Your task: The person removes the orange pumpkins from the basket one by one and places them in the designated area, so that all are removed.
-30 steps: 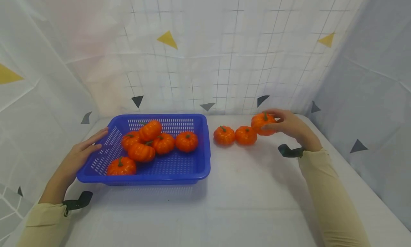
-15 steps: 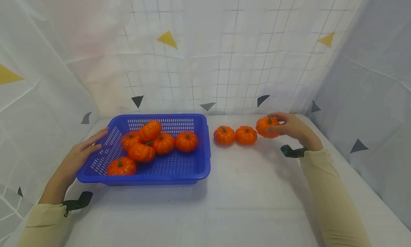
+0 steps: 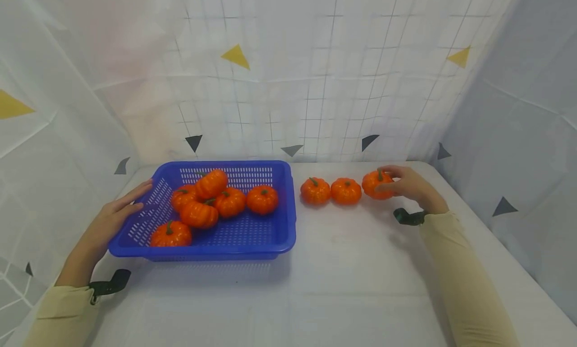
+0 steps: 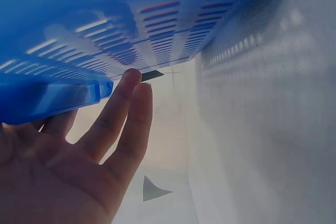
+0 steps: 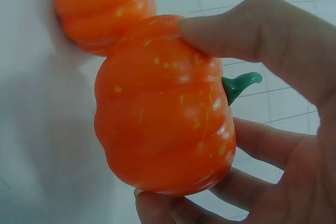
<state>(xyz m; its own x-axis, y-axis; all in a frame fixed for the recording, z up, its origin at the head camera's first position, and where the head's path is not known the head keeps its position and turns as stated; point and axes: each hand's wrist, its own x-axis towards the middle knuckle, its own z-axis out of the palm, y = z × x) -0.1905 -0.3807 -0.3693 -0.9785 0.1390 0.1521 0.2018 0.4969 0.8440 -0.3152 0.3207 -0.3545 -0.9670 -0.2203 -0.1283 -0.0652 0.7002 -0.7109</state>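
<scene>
Held pumpkin (image 5: pixel 163 108): glossy orange, ribbed, yellow flecks, curved green stem (image 5: pixel 242 85). It's at the right end of a row of three. Right hand (image 3: pixel 411 186) clamped on it, thumb one side, fingers the other. Can't tell if its base touches the table (image 3: pixel 342 277).

Next to it: middle pumpkin (image 3: pixel 346 192), then left pumpkin (image 3: pixel 315 191), same squat lobed shape. Right wrist view crops the neighbour at the top edge.

Blue basket (image 3: pixel 203 249), slotted plastic, smooth rolled rim, six pumpkins inside; front rim hides the bottom of the nearest. Left hand (image 3: pixel 110 216) at its left rim, fingers roughly straight and slightly apart; rim hides part of it in left wrist view.

Backdrop (image 3: pixel 288 46): creased white sheet, dark grid lines.
</scene>
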